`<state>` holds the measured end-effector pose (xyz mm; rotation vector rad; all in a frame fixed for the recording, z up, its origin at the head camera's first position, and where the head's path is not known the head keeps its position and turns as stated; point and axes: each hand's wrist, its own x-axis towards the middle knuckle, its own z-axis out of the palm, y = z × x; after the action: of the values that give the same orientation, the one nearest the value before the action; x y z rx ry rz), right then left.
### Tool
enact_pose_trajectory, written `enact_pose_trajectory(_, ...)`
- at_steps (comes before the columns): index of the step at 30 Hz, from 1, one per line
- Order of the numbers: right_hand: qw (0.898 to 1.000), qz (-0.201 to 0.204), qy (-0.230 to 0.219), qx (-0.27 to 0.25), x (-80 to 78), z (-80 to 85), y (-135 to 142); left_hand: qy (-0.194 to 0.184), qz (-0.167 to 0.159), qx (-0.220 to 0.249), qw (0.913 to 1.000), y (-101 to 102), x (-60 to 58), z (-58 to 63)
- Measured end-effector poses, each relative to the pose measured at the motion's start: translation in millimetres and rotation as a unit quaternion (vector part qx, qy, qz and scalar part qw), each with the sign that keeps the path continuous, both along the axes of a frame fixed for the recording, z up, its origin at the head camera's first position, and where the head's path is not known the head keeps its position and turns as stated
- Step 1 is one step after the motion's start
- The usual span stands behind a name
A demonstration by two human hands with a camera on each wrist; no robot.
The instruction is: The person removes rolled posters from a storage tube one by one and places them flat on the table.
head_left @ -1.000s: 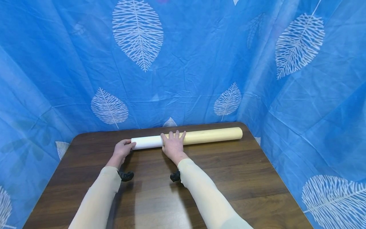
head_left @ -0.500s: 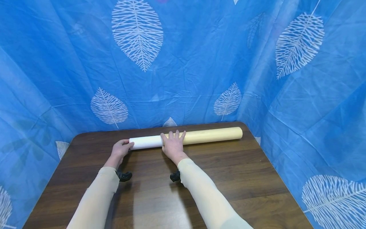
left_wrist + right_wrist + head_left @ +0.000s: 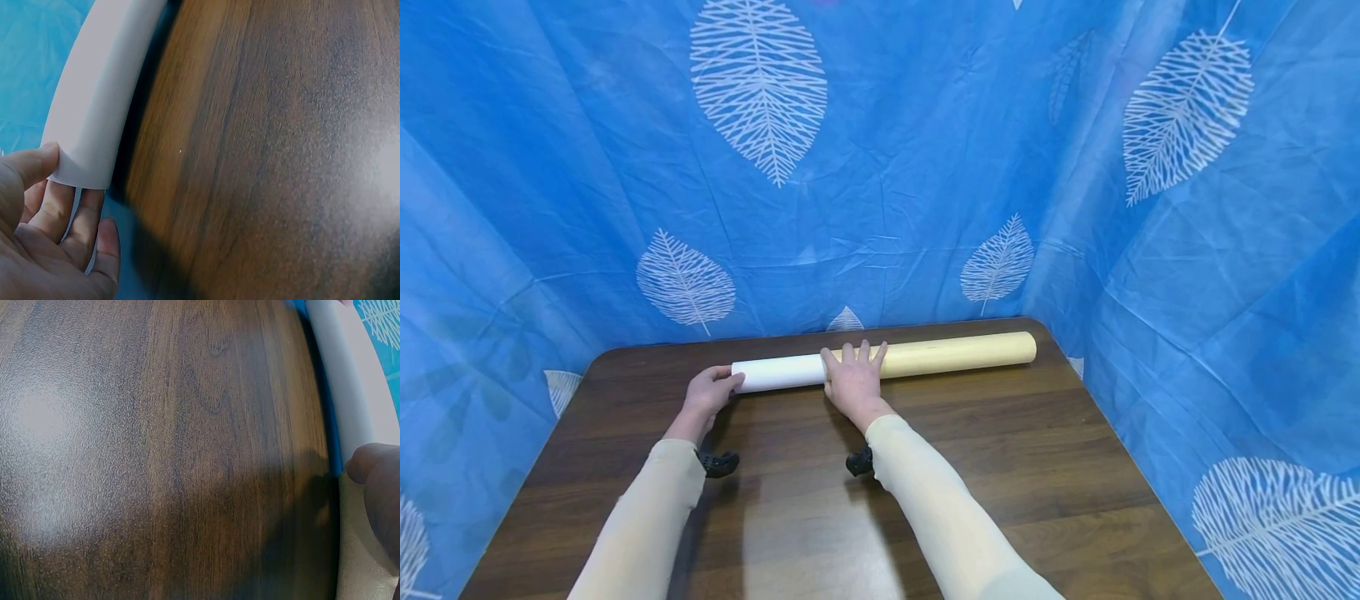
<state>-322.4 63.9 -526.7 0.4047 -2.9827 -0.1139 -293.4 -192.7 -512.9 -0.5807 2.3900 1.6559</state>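
Note:
A long pale yellow tube [image 3: 958,354] lies across the far part of the table. Out of its left end a white paper roll [image 3: 778,373] sticks. My left hand [image 3: 706,395] pinches the roll's left end; in the left wrist view its thumb [image 3: 39,164] is on the outer surface while the fingers reach into the hollow end. With spread fingers over the top and the thumb on the near side, my right hand [image 3: 854,387] holds the yellow tube close to where the white roll comes out. The right wrist view shows only the thumb [image 3: 375,465] clearly, at that joint.
The dark wooden table [image 3: 1045,475] has rounded far corners and a bright glare patch in front. A blue curtain [image 3: 880,167] with white leaf prints hangs behind and at both sides, close to the table's edges.
My left hand has moved left with the white paper roll, so more of the roll shows outside the yellow tube. The right hand and the tube have stayed in place.

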Motion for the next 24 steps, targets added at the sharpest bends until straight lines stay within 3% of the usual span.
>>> enact_pose_trajectory(6, 1.0, 0.004, 0.007, -0.007, 3.3, 2.6, 0, -0.005, 0.002, -0.007, 1.0, -2, 4.9, 3.2)
enact_pose_trajectory(24, 1.0, 0.006, 0.01, -0.002, 8.2, 4.8, 1, -0.009, 0.015, -0.005, 0.9998, -14, 7.6, -2.1)
